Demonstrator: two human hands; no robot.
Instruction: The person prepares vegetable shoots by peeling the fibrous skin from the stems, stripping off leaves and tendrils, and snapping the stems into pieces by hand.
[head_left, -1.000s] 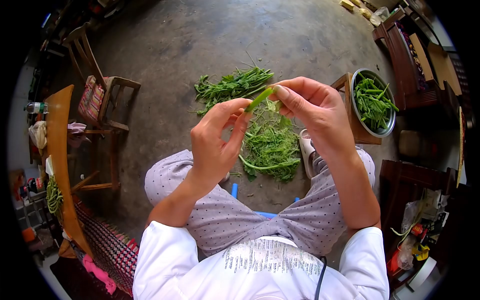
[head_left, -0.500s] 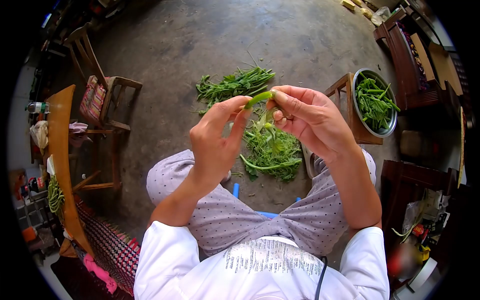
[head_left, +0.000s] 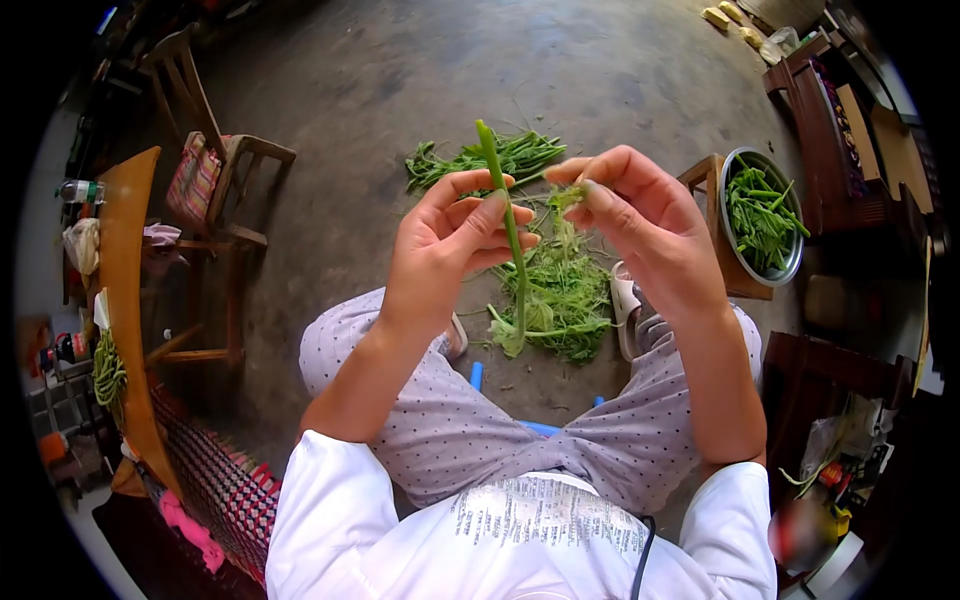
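My left hand is closed on a long green leafy-vegetable stem, thumb against fingers. The stem stands nearly upright, its lower end hanging over the floor pile. To its right, my right hand pinches pale green stringy peelings between thumb and fingers, apart from the stem. Beneath both hands lies a loose pile of green trimmings on the floor between my feet. Beyond it is a bunch of leafy stems, partly hidden behind my left hand and the stem.
At right, a metal bowl of green stems rests on a wooden stool. A wooden chair and a wooden table stand at left. Dark wooden furniture lines the right side. Blue seat parts show between my legs.
The stem was stretched and bent between both hands; now it stands upright in my left hand alone. My right hand has come away from it with stringy peelings. The view has shifted slightly.
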